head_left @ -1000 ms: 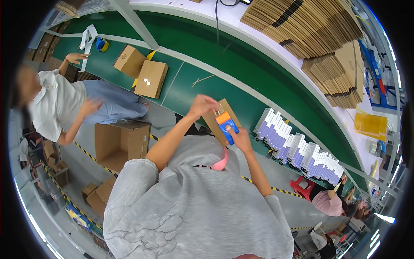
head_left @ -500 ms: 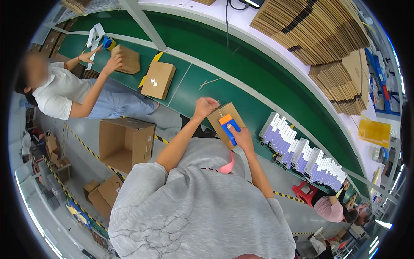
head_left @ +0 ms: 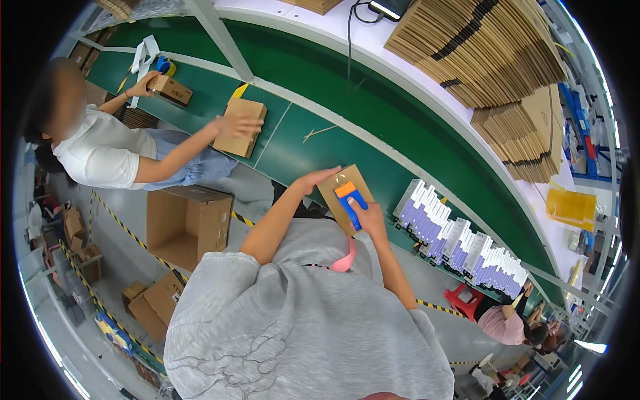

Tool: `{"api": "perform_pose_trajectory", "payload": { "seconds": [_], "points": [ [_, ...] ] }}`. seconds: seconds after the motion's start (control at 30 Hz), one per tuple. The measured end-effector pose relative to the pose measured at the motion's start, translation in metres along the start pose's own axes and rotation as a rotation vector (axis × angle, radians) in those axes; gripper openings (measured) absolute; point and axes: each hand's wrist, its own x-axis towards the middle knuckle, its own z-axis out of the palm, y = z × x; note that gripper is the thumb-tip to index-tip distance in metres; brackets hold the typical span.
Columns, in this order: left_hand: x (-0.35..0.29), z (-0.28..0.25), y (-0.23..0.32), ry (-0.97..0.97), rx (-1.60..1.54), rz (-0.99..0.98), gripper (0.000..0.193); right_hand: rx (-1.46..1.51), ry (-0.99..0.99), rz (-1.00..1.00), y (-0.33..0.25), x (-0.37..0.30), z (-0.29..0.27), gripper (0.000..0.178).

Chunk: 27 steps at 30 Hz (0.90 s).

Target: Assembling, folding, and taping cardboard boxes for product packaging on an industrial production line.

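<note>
Over the carton (head_left: pixel 355 177) is a hand tool (head_left: pixel 344 202); right of the carton, a row of boxes (head_left: pixel 460 240); left and beyond it, a bench-top box (head_left: pixel 245 108); left of it, a floor box (head_left: pixel 217 223); beyond it, two sticks (head_left: pixel 323 130).

Room between held carton (head_left: pixel 355 178) and white boxes (head_left: pixel 460 240)

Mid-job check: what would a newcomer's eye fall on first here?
Probably the blue-and-orange tool in the right hand, over the brown box that the left hand touches, near mid-picture. Next, the row of white-and-purple boxes on the green bench to its right, then the stacked flat cardboard at upper right.
</note>
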Motion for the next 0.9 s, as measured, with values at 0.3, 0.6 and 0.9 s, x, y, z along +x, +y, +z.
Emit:
{"api": "perform_pose_trajectory", "payload": {
  "seconds": [0.3,0.6,0.9],
  "points": [
    [0.035,-0.028,-0.023,0.252,0.597,0.155,0.061,-0.007,-0.033,-0.027,-0.002,-0.002,0.000,0.050],
    [0.018,0.027,0.025,0.058,0.795,0.591,0.064,-0.059,-0.058,0.016,-0.013,-0.015,-0.011,0.056],
    [0.013,0.033,0.034,-0.009,0.748,0.493,0.058,-0.189,-0.112,0.221,0.039,-0.063,-0.071,0.061]
  ]
}}
